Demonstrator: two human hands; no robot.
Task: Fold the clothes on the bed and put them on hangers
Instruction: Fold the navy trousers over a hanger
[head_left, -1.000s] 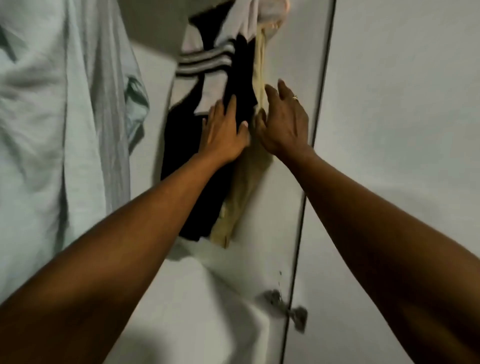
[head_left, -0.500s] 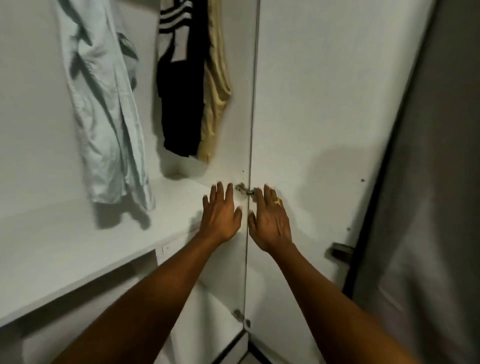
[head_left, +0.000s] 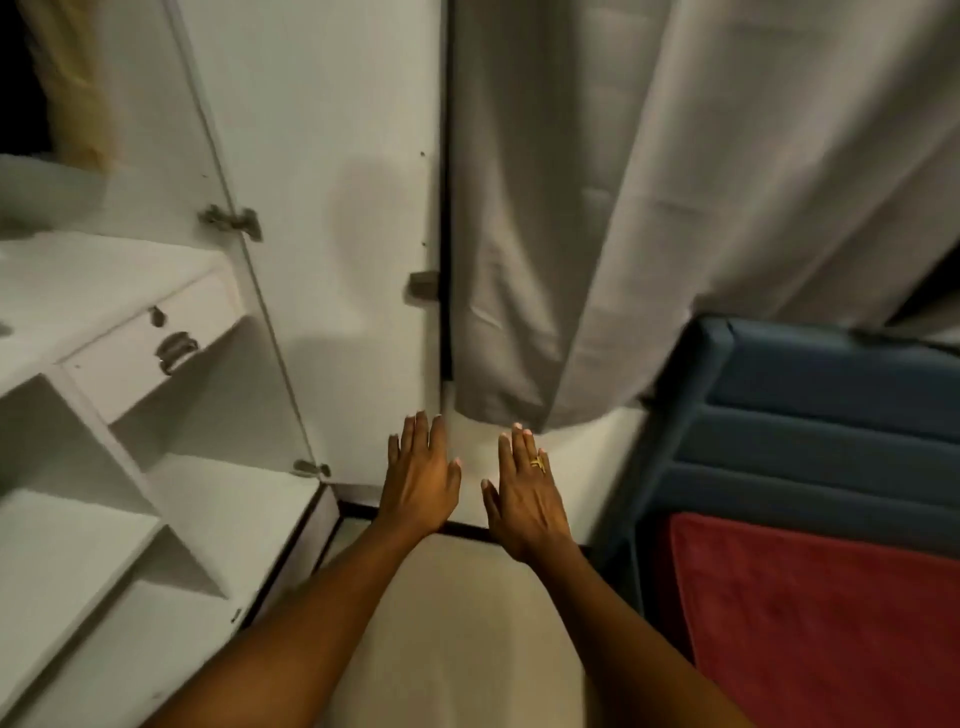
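Observation:
My left hand (head_left: 420, 480) and my right hand (head_left: 524, 493) are stretched out side by side in front of me, palms down, fingers straight, holding nothing. They hover low, before the foot of the open white wardrobe door (head_left: 332, 156). At the top left corner, the lower ends of a hanging black garment (head_left: 18, 78) and a beige garment (head_left: 72, 83) show inside the wardrobe. The bed (head_left: 810, 426) with a blue padded headboard and a red cover (head_left: 831, 623) sits at the right. Hangers are out of view.
The wardrobe interior at the left has white shelves (head_left: 104, 270) and a small drawer (head_left: 156, 343) with a metal handle. A grey curtain (head_left: 649, 208) hangs beyond the door, down to the floor. Beige floor (head_left: 457, 649) lies beneath my arms.
My hands left the hanging black and beige garments and dropped low, still open and empty. My view swung down and right, bringing the curtain and bed into sight.

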